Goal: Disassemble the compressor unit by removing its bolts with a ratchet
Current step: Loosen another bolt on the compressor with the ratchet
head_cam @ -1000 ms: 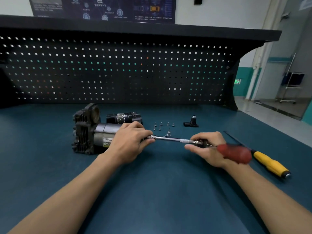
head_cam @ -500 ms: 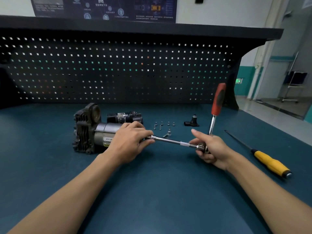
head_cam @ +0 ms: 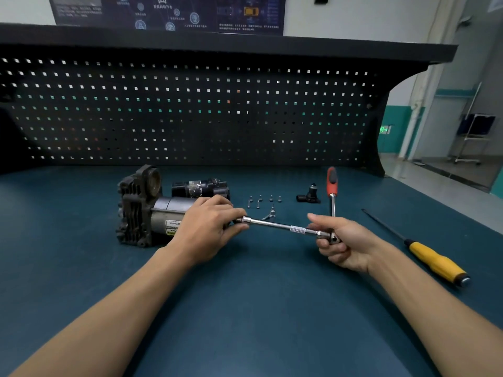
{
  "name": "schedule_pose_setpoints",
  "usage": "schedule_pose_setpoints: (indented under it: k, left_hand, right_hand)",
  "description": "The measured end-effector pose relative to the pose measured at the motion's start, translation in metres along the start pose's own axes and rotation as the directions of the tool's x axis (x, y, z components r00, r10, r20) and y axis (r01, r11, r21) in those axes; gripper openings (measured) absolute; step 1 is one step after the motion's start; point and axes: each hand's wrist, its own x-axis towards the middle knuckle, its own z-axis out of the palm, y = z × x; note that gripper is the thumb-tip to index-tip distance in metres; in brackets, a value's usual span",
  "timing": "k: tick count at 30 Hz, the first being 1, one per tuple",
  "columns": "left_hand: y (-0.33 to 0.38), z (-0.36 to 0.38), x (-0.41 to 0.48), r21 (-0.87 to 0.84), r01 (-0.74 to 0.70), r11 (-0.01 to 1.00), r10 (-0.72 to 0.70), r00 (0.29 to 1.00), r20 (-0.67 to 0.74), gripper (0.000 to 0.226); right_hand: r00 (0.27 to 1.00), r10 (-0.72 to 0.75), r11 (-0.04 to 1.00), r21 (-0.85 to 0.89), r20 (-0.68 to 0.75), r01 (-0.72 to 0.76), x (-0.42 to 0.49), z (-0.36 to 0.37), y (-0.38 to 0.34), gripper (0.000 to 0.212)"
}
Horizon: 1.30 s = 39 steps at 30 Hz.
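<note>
The compressor unit (head_cam: 141,210), a dark finned casting with a grey motor cylinder, lies on its side at the left of the teal bench. My left hand (head_cam: 209,227) covers the cylinder's right end and pinches the socket end of the ratchet's long chrome extension (head_cam: 275,225). That bar runs right to the ratchet head, which my right hand (head_cam: 337,240) grips. The ratchet's red handle (head_cam: 332,182) points away from me toward the pegboard. Several removed bolts (head_cam: 262,201) lie behind the bar.
A black detached part (head_cam: 200,187) lies behind the compressor, and a small black fitting (head_cam: 309,194) sits to the right of the bolts. A yellow-handled screwdriver (head_cam: 424,253) lies at the right. The pegboard (head_cam: 190,112) closes off the back of the bench.
The red ratchet handle has swung from lying toward me at the right, up and over, to pointing away toward the pegboard. My left hand has stayed on the compressor end.
</note>
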Motion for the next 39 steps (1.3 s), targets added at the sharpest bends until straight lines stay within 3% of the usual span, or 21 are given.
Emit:
schedule_pose_setpoints:
  k: [3, 5, 9, 14, 19, 24, 27, 30, 33, 39]
  left_hand:
    - [-0.001, 0.001, 0.0, -0.001, 0.009, 1.0, -0.01, 1.0, -0.019, 0.024]
    - [-0.001, 0.002, 0.0, -0.002, 0.022, 1.0, -0.022, 0.999, -0.024, 0.026]
    - [0.0, 0.003, 0.001, -0.016, 0.045, 0.999, -0.045, 0.999, -0.018, 0.038]
    - [0.003, 0.003, 0.0, -0.017, 0.049, 0.999, -0.049, 0.999, -0.01, 0.049]
    - [0.009, 0.002, 0.0, 0.016, 0.049, 0.999, -0.049, 0.999, 0.01, 0.054]
    - [0.008, 0.002, 0.002, 0.017, 0.052, 0.998, -0.053, 0.998, 0.02, 0.034]
    - [0.007, 0.002, 0.003, 0.008, 0.046, 0.999, -0.046, 0.999, 0.005, 0.028]
    - [0.007, 0.002, 0.003, 0.02, 0.032, 0.999, -0.032, 1.0, 0.002, 0.026]
    - [0.006, 0.004, 0.003, 0.026, 0.022, 0.999, -0.022, 1.0, -0.004, 0.027]
    - [0.006, 0.003, 0.003, 0.037, 0.004, 0.999, -0.003, 1.0, -0.012, 0.032]
  right_hand:
    - [0.977, -0.208, 0.953, -0.231, -0.038, 0.194, 0.0, 0.002, 0.005, 0.041]
    - [0.914, -0.402, 0.847, -0.397, -0.045, 0.353, 0.001, 0.001, 0.008, 0.041]
    - [0.756, -0.653, 0.581, -0.605, 0.054, 0.544, 0.002, -0.004, 0.009, 0.012]
    - [0.653, -0.751, 0.417, -0.7, 0.093, 0.58, 0.0, -0.003, 0.007, 0.012]
    - [0.556, -0.826, 0.321, -0.737, 0.089, 0.595, -0.011, 0.005, 0.001, 0.014]
    - [0.451, -0.882, 0.189, -0.769, 0.141, 0.61, -0.019, 0.013, -0.006, 0.015]
    - [0.477, -0.872, 0.239, -0.757, 0.107, 0.608, -0.018, 0.012, -0.003, 0.015]
    - [0.601, -0.798, 0.404, -0.701, 0.045, 0.588, -0.012, 0.007, 0.001, 0.008]
    - [0.664, -0.746, 0.456, -0.691, 0.047, 0.561, -0.007, 0.002, 0.001, 0.006]
    - [0.734, -0.678, 0.564, -0.67, -0.044, 0.482, -0.003, 0.001, 0.005, 0.036]
